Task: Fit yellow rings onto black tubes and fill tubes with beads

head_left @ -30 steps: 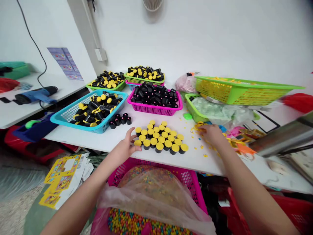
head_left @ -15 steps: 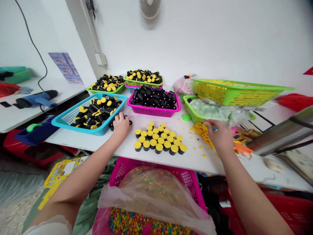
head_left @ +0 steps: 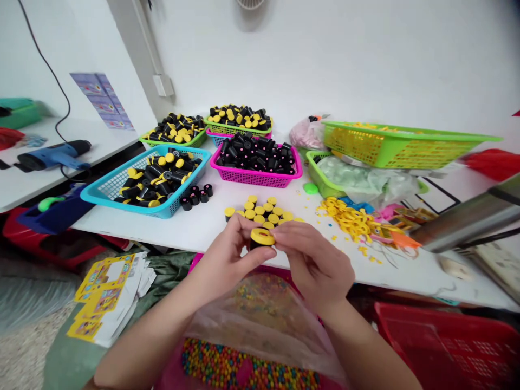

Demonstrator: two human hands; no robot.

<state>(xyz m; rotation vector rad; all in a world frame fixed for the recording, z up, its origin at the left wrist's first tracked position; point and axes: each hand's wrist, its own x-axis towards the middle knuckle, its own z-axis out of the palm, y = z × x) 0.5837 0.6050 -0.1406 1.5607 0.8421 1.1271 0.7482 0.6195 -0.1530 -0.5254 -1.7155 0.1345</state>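
Over the table's front edge, my left hand is closed round a small black cylinder. A yellow ring-shaped cap lies on its top, with a darker centre. My right hand pinches the cap's right edge, its other fingers curled. Just behind the hands, black cylinders with yellow tops stand in a group, partly hidden by my fingers. Several uncapped black cylinders stand to the left. To the right lies a loose heap of yellow rings.
A blue basket holds black-and-yellow cylinders; a pink basket holds black ones. At right, a green basket of yellow pieces rests above another. Below my hands are coloured beads under clear plastic. A heat gun lies far left.
My left hand has come away from the uncapped cylinders with one, and my right hand from the yellow heap with a ring. Both have met in the middle, the ring on the cylinder.
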